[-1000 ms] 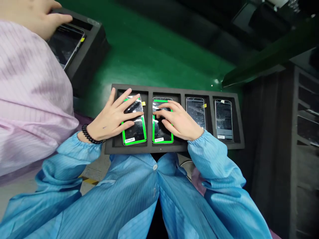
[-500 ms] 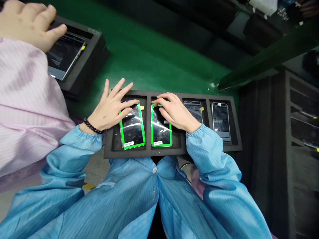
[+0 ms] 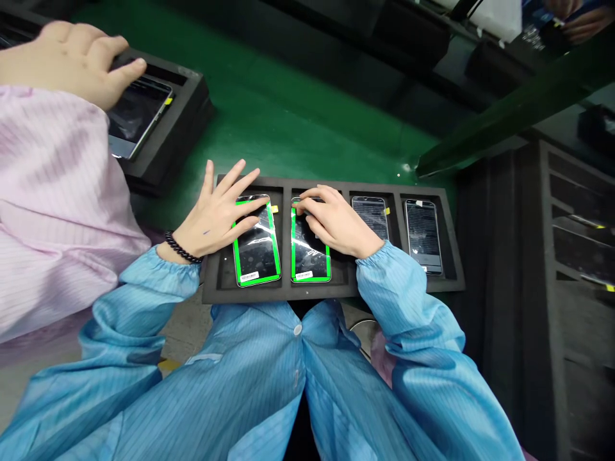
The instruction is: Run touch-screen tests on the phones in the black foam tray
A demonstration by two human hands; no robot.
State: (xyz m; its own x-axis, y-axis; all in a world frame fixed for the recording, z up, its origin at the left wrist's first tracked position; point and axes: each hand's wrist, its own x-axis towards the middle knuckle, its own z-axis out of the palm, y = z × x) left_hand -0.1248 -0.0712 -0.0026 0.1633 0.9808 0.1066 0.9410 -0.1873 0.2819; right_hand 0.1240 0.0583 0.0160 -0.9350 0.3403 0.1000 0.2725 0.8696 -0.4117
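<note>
A black foam tray (image 3: 259,295) holds phones in separate compartments. My left hand (image 3: 209,218), fingers spread, lies over the leftmost phone (image 3: 258,253), with its index fingertip at the screen's top right corner. That screen is dark with a bright green border and a white label at the bottom. The second phone (image 3: 310,259) has the same green border. My right hand (image 3: 341,224) reaches over it with bent fingers, a fingertip at its top left corner. Neither hand holds anything. Further right lie a third phone (image 3: 369,214) and a fourth phone (image 3: 423,237), both showing small text.
At upper left another person's hand (image 3: 81,61), in a pink sleeve (image 3: 57,166), is over a phone (image 3: 139,112) in a second foam tray (image 3: 185,105). Stacked dark trays (image 3: 509,269) stand at right. A green bar (image 3: 509,109) crosses the green work surface (image 3: 269,109).
My view has shifted slightly. My hands stay over the same two phones, fingertips at nearly the same top corners. Both green borders remain lit. The other person's hand appears a little lower and further right.
</note>
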